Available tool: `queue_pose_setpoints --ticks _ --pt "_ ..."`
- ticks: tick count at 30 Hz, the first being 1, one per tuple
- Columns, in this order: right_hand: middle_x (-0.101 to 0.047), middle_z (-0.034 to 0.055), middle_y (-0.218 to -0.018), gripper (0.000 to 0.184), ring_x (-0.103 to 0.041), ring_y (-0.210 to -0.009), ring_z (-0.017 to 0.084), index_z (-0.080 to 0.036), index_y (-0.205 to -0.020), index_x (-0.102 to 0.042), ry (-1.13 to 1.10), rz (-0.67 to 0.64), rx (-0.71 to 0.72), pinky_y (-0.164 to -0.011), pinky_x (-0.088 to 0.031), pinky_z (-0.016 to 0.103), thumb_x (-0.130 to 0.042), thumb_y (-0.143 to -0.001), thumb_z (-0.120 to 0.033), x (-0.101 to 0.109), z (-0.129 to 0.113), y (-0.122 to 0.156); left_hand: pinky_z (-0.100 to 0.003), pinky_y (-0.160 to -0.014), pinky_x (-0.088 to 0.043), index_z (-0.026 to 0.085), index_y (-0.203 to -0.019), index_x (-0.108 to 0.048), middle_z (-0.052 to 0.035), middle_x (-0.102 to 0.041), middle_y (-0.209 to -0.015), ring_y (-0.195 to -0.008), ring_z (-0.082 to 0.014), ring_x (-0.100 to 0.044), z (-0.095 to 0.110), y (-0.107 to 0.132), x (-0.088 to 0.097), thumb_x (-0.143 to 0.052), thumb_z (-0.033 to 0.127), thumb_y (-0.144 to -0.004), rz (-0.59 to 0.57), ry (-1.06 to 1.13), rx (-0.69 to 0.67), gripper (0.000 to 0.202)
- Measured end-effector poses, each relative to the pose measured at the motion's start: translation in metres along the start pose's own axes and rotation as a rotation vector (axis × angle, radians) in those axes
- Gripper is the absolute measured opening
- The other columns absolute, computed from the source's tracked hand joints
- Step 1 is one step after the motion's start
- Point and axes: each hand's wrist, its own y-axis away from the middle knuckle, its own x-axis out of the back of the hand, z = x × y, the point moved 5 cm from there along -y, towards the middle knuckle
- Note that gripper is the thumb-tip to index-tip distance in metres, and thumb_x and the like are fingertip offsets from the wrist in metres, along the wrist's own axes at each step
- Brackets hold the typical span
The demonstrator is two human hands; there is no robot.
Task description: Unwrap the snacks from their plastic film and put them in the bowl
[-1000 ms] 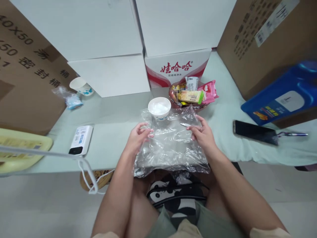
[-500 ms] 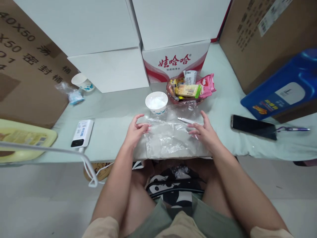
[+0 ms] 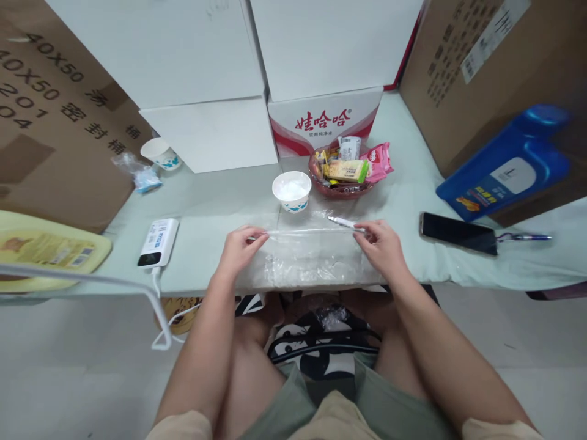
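Note:
A thin sheet of clear plastic film (image 3: 314,253) is stretched between my two hands near the table's front edge. My left hand (image 3: 242,247) pinches its left end between thumb and fingers. At the opposite end, my right hand (image 3: 380,247) is closed on the film too. A slim white tool with a dark tip (image 3: 340,222) lies just beyond the film, its near end reaching my right fingers; whether they also grip it I cannot tell. Behind the film stands a paper cup (image 3: 292,190) with something white inside.
A reddish bowl of wrapped snacks (image 3: 342,192) stands beside the cup. To the left are a white power bank (image 3: 158,241), a second cup (image 3: 161,154) and a yellow bottle (image 3: 55,250). A phone (image 3: 458,233) and a blue bottle (image 3: 504,171) lie right. Boxes line the back.
Both hands have closed on the film's upper edge and pulled it straight; the fingers were looser before. My left hand has moved slightly left. The view has shifted a little.

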Motion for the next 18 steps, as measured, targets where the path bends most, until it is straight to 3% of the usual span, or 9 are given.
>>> queue_pose_setpoints --ticks 2,4,7,9,12,15,18 --pt "-0.059 0.0116 -0.104 0.021 -0.060 -0.100 0.028 -0.024 -0.084 -0.074 0.116 0.164 0.099 -0.091 -0.049 0.048 -0.062 -0.080 -0.041 0.012 -0.009 0.001 -0.030 -0.075 -0.049 0.023 -0.069 -0.075 -0.0036 -0.060 -0.075 -0.075 -0.0179 -0.057 0.007 0.001 0.006 -0.077 0.036 -0.073 0.035 0.033 -0.052 0.014" --pt "-0.057 0.0143 -0.121 0.018 -0.053 -0.123 0.034 -0.023 -0.079 -0.070 0.135 0.217 0.195 -0.104 -0.042 0.052 -0.063 -0.080 -0.040 0.019 -0.018 0.003 -0.031 -0.087 -0.049 0.022 -0.064 -0.071 -0.0055 -0.062 -0.087 -0.089 -0.0197 -0.060 0.014 0.002 0.010 -0.079 0.036 -0.070 0.062 0.195 -0.067 0.018" --pt "-0.064 0.0114 -0.122 0.020 -0.051 -0.132 0.031 -0.025 -0.084 -0.056 -0.084 0.025 0.201 -0.111 -0.036 0.054 -0.055 -0.089 -0.044 0.012 -0.020 0.004 -0.033 -0.092 -0.048 0.020 -0.062 -0.062 -0.0072 -0.067 -0.099 -0.104 -0.0230 -0.062 0.019 0.000 0.004 -0.082 0.042 -0.068 0.029 0.532 0.031 0.030" --pt "-0.070 0.0087 -0.113 0.024 -0.055 -0.131 0.029 -0.028 -0.096 -0.046 -0.244 -0.160 0.135 -0.110 -0.037 0.054 -0.056 -0.089 -0.049 0.000 -0.017 0.005 -0.032 -0.082 -0.051 0.020 -0.069 -0.059 -0.0049 -0.068 -0.088 -0.090 -0.0204 -0.066 0.018 -0.003 -0.006 -0.082 0.049 -0.068 0.007 0.673 0.139 0.037" --pt "-0.072 0.0043 -0.098 0.051 -0.064 -0.116 0.028 -0.029 -0.109 -0.036 -0.293 -0.305 0.028 -0.102 -0.044 0.051 -0.071 -0.078 -0.050 -0.017 -0.011 0.007 -0.026 -0.070 -0.050 0.021 -0.079 -0.056 0.0013 -0.063 -0.068 -0.068 -0.0141 -0.063 0.013 -0.010 -0.016 -0.077 0.056 -0.073 0.005 0.609 0.196 0.041" --pt "-0.067 -0.0029 -0.080 0.054 -0.070 -0.077 0.021 -0.028 -0.110 -0.034 -0.373 -0.274 -0.142 -0.074 -0.054 0.037 -0.069 -0.076 -0.050 -0.023 -0.004 0.004 -0.021 -0.058 -0.046 0.021 -0.082 -0.053 0.0060 -0.054 -0.055 -0.055 -0.0105 -0.057 0.007 -0.016 -0.015 -0.075 0.052 -0.077 0.008 0.425 0.217 0.038" --pt "-0.067 -0.0051 -0.078 0.057 -0.059 -0.050 0.013 -0.028 -0.117 -0.036 -0.465 -0.203 -0.289 -0.049 -0.045 0.025 -0.067 -0.075 -0.050 -0.020 0.000 0.001 -0.018 -0.042 -0.034 0.023 -0.095 -0.053 0.0094 -0.052 -0.052 -0.041 -0.0080 -0.047 0.000 -0.015 -0.008 -0.078 0.045 -0.072 -0.065 0.444 0.355 0.041"
